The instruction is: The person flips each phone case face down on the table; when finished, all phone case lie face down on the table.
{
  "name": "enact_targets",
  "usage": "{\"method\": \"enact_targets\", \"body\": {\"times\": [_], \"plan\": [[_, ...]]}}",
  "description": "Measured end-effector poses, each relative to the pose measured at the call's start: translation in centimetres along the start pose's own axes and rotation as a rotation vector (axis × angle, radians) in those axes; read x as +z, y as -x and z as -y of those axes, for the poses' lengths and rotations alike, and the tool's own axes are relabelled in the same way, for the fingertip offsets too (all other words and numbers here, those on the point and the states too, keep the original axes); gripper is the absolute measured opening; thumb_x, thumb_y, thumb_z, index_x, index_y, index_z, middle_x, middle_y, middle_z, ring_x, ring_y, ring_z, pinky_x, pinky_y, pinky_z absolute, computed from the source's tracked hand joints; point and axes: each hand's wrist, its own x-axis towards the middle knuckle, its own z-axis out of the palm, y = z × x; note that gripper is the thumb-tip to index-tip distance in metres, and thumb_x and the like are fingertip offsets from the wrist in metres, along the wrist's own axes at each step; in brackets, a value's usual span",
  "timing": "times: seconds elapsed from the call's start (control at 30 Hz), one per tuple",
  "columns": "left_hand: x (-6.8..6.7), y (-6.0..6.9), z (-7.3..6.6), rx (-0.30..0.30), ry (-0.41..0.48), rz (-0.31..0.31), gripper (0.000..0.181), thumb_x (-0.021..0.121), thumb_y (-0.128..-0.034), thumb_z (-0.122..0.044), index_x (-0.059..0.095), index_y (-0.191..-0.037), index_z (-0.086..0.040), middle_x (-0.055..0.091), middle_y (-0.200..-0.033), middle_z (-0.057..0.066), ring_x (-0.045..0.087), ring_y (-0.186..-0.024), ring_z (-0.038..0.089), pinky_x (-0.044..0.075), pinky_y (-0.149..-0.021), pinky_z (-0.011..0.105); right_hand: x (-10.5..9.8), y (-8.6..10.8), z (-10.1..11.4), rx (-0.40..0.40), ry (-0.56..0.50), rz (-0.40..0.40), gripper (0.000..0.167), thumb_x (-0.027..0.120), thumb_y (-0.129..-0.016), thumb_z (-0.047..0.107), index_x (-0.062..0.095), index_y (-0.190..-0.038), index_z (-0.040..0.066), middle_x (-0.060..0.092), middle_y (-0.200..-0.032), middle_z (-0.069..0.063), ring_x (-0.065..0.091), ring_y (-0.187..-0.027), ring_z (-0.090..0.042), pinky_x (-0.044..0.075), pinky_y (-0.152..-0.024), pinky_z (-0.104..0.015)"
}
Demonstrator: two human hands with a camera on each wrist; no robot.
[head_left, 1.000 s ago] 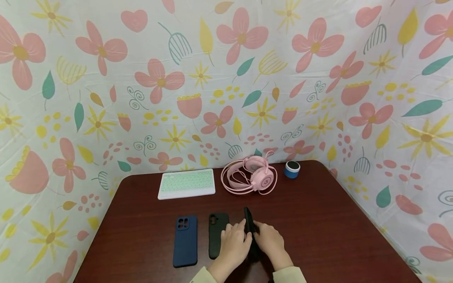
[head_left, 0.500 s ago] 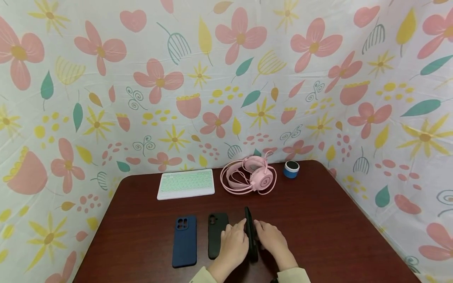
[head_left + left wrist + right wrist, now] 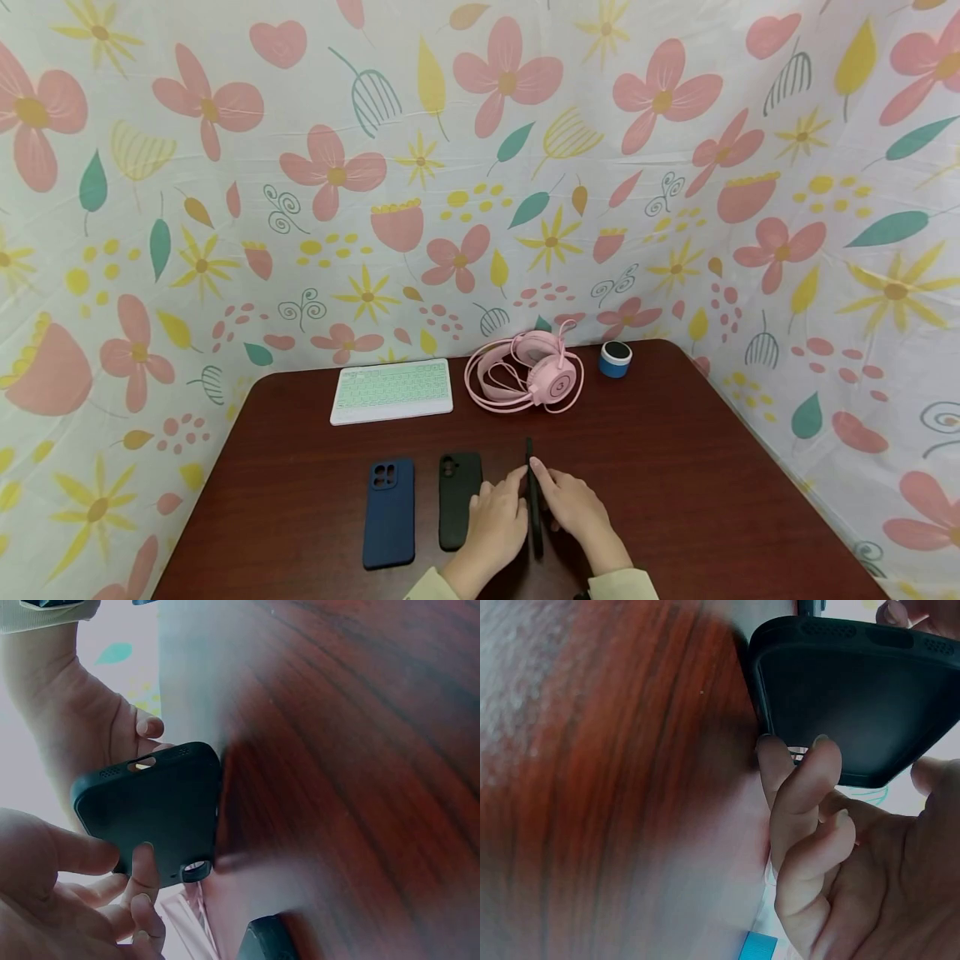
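A black phone case [image 3: 536, 523] stands on its long edge on the table between both hands. My left hand [image 3: 497, 518] holds it from the left, fingers against its back, which carries a camera cutout in the left wrist view. From the right, my right hand [image 3: 576, 505] grips it, thumb at the upper edge and fingers low by the table. In the right wrist view the hollow inside of the case [image 3: 855, 712] shows nothing in it. Left of the hands lie a dark green phone case [image 3: 458, 500], partly behind my left hand, and a blue phone case [image 3: 389, 514].
Along the back of the dark wooden table [image 3: 675, 467] lie a white keyboard [image 3: 392, 391] with green keys and pink headphones [image 3: 536, 372] with their cable. A small blue and white speaker [image 3: 615, 359] stands at the back right. Flower-printed cloth hangs behind the table.
The held case has turned from a slant to nearly edge-on and shifted slightly right. My right thumb has come onto its upper edge. The other objects stay put.
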Motion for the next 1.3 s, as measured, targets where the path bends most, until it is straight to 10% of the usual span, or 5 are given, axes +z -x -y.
{"method": "enact_targets", "body": {"times": [0.27, 0.6, 1.3], "plan": [[0.1, 0.1, -0.1, -0.007, 0.022, 0.023, 0.039, 0.056, -0.0977, -0.019, 0.053, -0.137, -0.020, 0.064, -0.097, -0.006, 0.038, -0.074, 0.012, 0.027, -0.064, 0.033, -0.1, 0.0, -0.2, 0.005, 0.015, -0.025, 0.081, 0.027, -0.094, 0.069, 0.061, -0.129, 0.004, 0.059, -0.066, -0.004, 0.054, -0.050, -0.019, 0.045, -0.061, -0.043], [0.5, 0.3, 0.0, -0.016, -0.026, 0.064, 0.032, 0.056, -0.0985, -0.027, 0.061, -0.128, -0.014, 0.064, -0.101, -0.004, 0.035, -0.072, 0.013, 0.026, -0.064, 0.034, -0.4, -0.2, -0.2, -0.020, -0.005, -0.132, 0.061, 0.042, -0.096, 0.059, 0.065, -0.125, 0.010, 0.066, -0.113, -0.012, 0.062, -0.071, -0.019, 0.048, -0.069, -0.048], [1.6, 0.2, 0.1, -0.017, -0.098, 0.189, 0.036, 0.052, -0.0998, -0.031, 0.066, -0.125, -0.009, 0.060, -0.090, -0.003, 0.033, -0.071, 0.016, 0.026, -0.064, 0.035, -0.7, 0.3, -0.9, -0.117, -0.009, -0.271, 0.035, 0.048, -0.102, 0.035, 0.069, -0.118, 0.012, 0.066, -0.115, -0.012, 0.061, -0.104, -0.036, 0.046, -0.081, -0.055]]}}
